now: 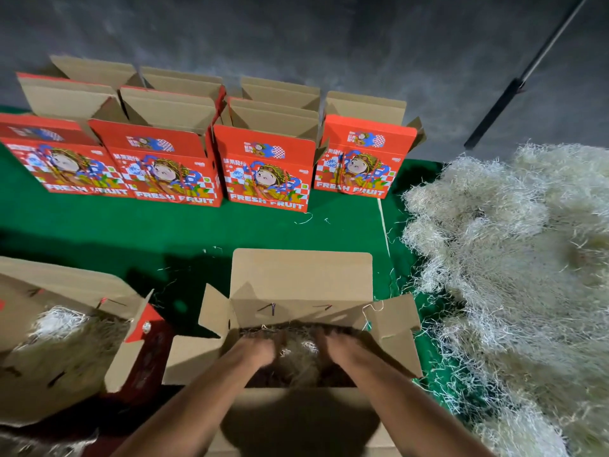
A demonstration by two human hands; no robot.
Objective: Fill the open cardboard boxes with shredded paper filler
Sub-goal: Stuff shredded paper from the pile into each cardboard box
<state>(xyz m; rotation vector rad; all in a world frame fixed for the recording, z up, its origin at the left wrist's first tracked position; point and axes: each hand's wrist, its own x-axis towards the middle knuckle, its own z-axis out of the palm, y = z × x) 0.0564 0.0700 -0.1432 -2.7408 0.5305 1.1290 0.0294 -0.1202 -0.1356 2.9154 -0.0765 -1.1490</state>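
My left hand and right hand press flat, fingers spread, on filler inside the open box at 6 o'clock. Loose filler pile at 3 o'clock, red boxes at 12 on the green worktop.

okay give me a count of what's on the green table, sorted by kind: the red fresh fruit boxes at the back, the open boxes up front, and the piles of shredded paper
Red printed boxes standing at the back: 4
Open boxes near the person: 2, the middle box with both hands inside and the left box
Loose shredded paper pile: 1
Total: 7
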